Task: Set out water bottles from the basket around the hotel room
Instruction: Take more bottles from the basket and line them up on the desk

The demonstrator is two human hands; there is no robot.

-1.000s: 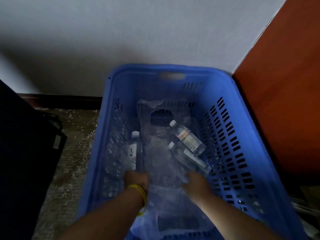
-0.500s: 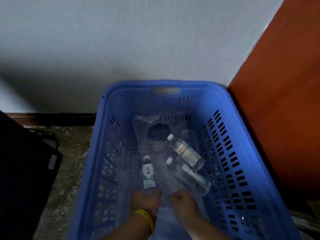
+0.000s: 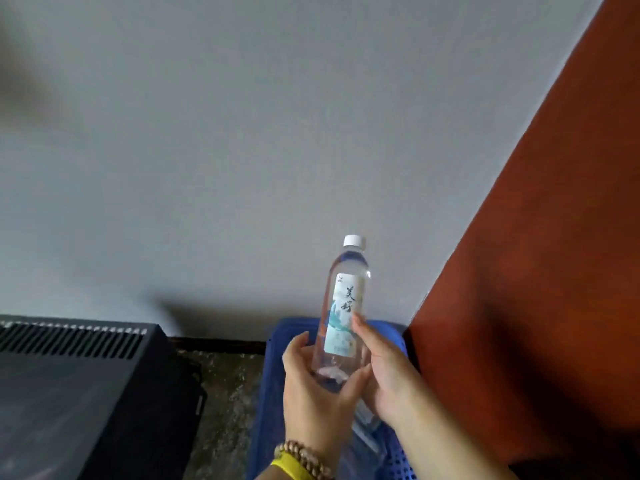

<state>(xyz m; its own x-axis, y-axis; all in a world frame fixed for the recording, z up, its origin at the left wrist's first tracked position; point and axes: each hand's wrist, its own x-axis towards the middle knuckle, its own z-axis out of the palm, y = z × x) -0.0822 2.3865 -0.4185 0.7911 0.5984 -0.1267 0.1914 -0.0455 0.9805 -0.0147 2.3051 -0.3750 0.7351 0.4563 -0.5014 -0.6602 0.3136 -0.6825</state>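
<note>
A clear water bottle [image 3: 346,299] with a white cap and a pale label stands upright in both my hands, raised in front of the grey wall. My left hand [image 3: 313,386] cups its base, thumb across the front. My right hand [image 3: 382,372] holds the lower right side, fingers on the label. Below and behind my hands is the blue plastic basket [image 3: 268,410], mostly hidden by my arms. Inside it, a bit of another clear bottle [image 3: 365,419] shows under my right wrist.
A black box with a vented top [image 3: 69,386] stands at the lower left. An orange-brown panel [image 3: 536,271] fills the right side. A strip of speckled floor [image 3: 225,403] lies between the box and the basket, with a dark skirting board [image 3: 214,344] along the wall.
Both hands were down in the basket among the bottles. One bottle has been lifted out and now stands upright in both hands; the view has tilted up toward the wall.
</note>
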